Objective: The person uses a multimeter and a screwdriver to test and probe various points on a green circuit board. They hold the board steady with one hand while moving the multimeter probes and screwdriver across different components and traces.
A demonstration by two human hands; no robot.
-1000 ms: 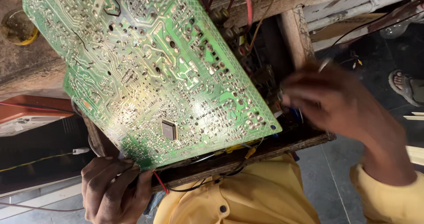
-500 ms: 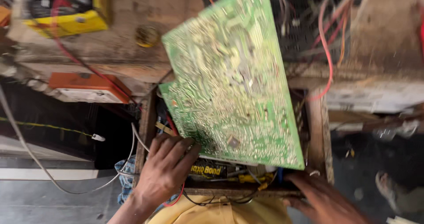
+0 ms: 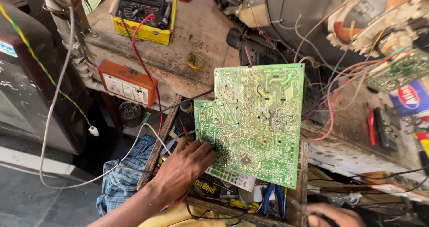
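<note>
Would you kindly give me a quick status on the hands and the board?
Left hand steadying green circuit board. Right hand low, grip unclear. Wires trail right.

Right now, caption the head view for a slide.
Left hand steadies a green printed circuit board above a cluttered wooden drawer.

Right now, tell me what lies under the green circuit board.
Under the green circuit board is an open wooden drawer. Blue-handled pliers and a small tube show below its edge. The left hand touches its lower left corner. The rest is covered.
</note>
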